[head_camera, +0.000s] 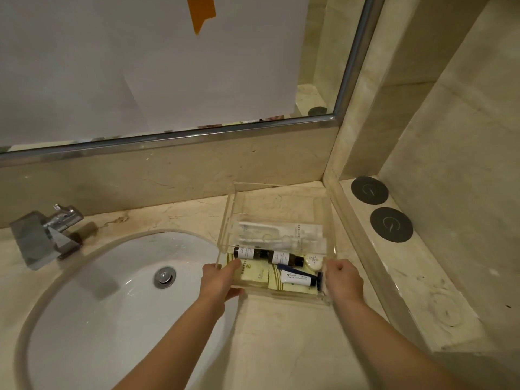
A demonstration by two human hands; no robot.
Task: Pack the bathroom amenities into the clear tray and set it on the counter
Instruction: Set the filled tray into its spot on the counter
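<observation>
A clear acrylic tray point(278, 202) sits on the marble counter point(284, 342) to the right of the sink. Inside lie two dark small bottles point(284, 258), a white tube with a blue cap point(295, 279), a round white soap point(313, 262), pale yellow packets point(256, 275) and clear-wrapped items point(281, 235) farther back. My left hand point(222, 280) grips the tray's near left wall, fingers over the rim. The near right wall is held by my right hand point(342, 280). Whether the tray touches the counter or is slightly lifted is unclear.
A white oval sink point(112, 291) with a chrome faucet point(47, 235) lies to the left. A mirror point(168, 66) runs along the back wall. On a raised marble ledge at right sit two dark round coasters point(380, 208).
</observation>
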